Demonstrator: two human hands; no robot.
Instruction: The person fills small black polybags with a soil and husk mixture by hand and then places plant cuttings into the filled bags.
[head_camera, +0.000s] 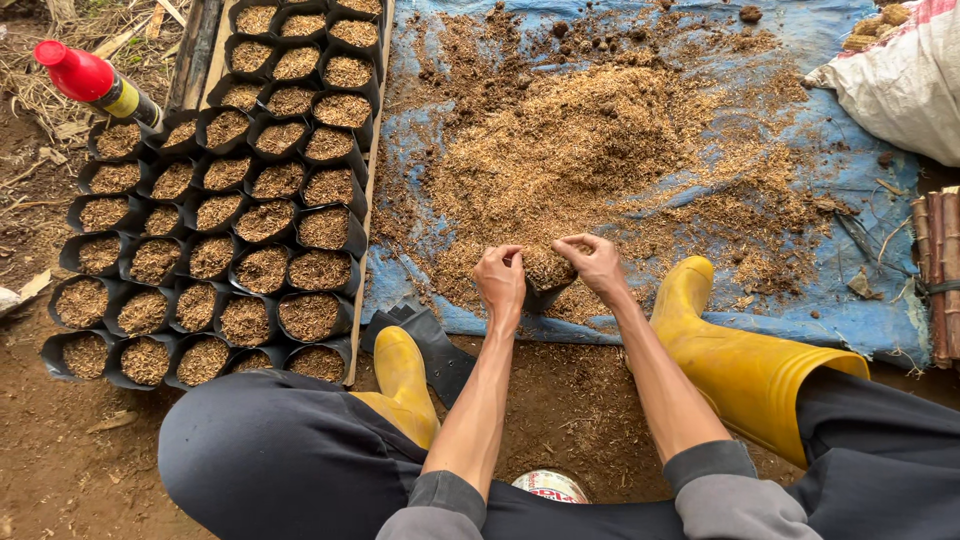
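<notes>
Head view looks down on the left hand (501, 280) and right hand (594, 262), both clamped on the rim of a small black nursery bag (548, 272) held upright between them, fingers curled over its mouth so the soft plastic stays open and the brown growing mix inside does not spill. That bag rests at the near edge of the heap of husk-and-soil mix (590, 150), close enough to scoop from, which is spread over a blue tarpaulin (850, 170) that keeps it off the bare earth. Yellow rubber boots (745, 360) flank the arms. To the left, filled black bags (240, 200) stand packed in tight rows, propping one another upright. A red-capped bottle (90, 80) lies beyond them, and empty black bags (430, 335) sit by the left boot.
</notes>
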